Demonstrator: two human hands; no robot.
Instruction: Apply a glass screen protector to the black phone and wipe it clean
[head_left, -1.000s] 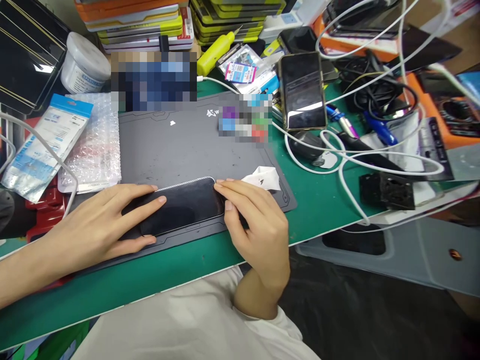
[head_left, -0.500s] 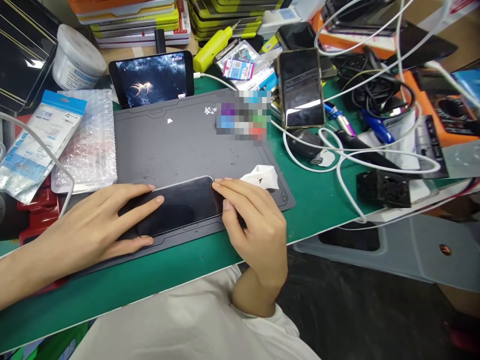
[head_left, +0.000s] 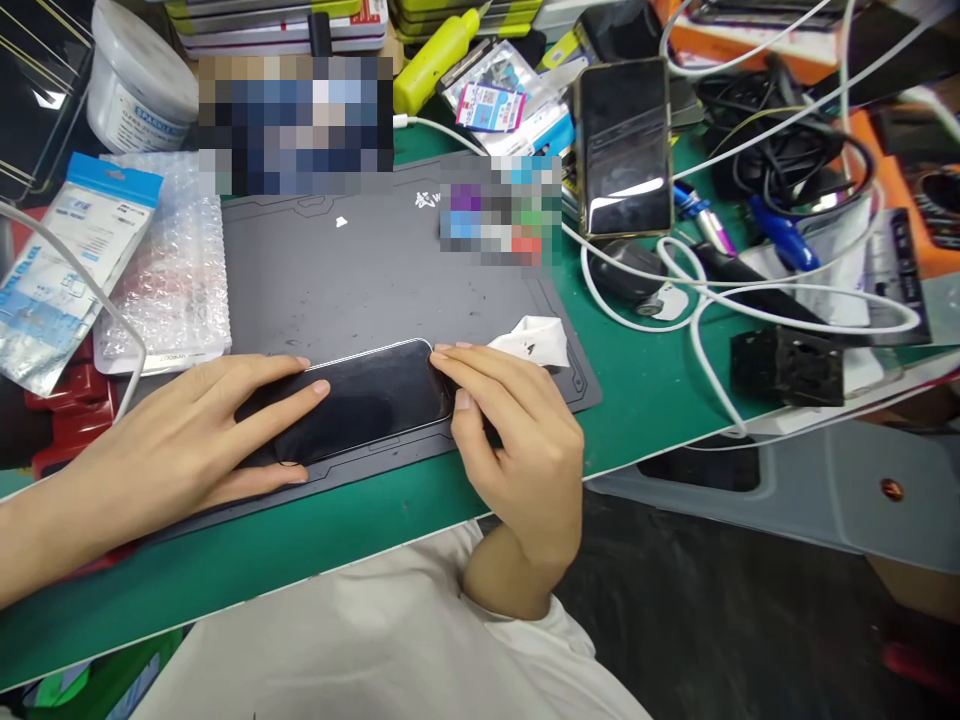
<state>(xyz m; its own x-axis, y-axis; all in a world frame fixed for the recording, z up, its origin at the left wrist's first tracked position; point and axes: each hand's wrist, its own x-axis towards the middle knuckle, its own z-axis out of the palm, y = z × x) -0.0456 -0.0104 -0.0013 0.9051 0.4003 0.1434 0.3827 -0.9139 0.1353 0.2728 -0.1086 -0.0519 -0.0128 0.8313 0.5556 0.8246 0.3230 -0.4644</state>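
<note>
A black smartphone (head_left: 367, 395) with a thin bright rim lies flat, screen up, on the dark grey work mat (head_left: 315, 270). My left hand (head_left: 202, 420) straddles its left end, thumb along the near edge and a finger at the far edge. Another finger of that hand lies on the glass. At the phone's right end, my right hand (head_left: 517, 440) has its fingertips and thumb closed on the end and corner. Whether a thin film is between those fingers cannot be seen. A crumpled white wipe (head_left: 532, 340) lies on the mat just behind my right hand.
A second phone (head_left: 624, 150), white cables (head_left: 810, 295) and a black block (head_left: 787, 367) crowd the right side. Bubble wrap (head_left: 169, 290) and a blue-white packet (head_left: 75, 265) lie left, before a white tub (head_left: 142, 80). A yellow bottle (head_left: 435, 65) stands behind. The green table's edge is close to me.
The whole view has shifted slightly, with the objects at the back sitting higher in the picture. Both hands keep nearly the same hold on the phone.
</note>
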